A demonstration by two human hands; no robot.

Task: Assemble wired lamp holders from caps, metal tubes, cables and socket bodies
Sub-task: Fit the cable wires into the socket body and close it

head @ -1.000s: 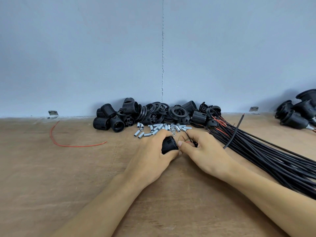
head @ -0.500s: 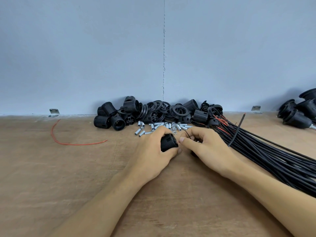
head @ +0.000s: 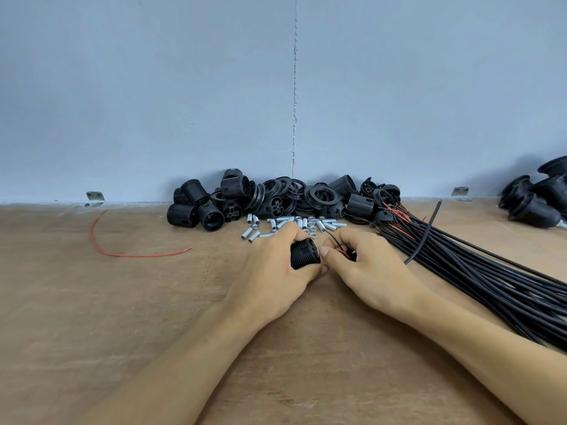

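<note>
A red wire (head: 343, 252) now shows in the right hand's (head: 365, 271) pinch, where half a second ago only a thin black wire showed; both hands have stayed in place.

The left hand (head: 276, 271) rests on the wooden worktop (head: 92, 332), its grip curled round a black ribbed socket body (head: 303, 254) whose open end faces the right hand. The right grip pinches the red wire between thumb and fingers just beside that opening, and a thin black wire (head: 331, 236) arcs up from the same fingers. Just behind the hands lie scattered metal tubes (head: 325, 224), and behind those a heap of black socket parts (head: 276, 197) sits against the wall. A bundle of black cables (head: 491, 271) fans across the right side. A loose red strand (head: 122, 255) lies well to the left, and several wired holders (head: 534, 210) lie at the far right.
</note>
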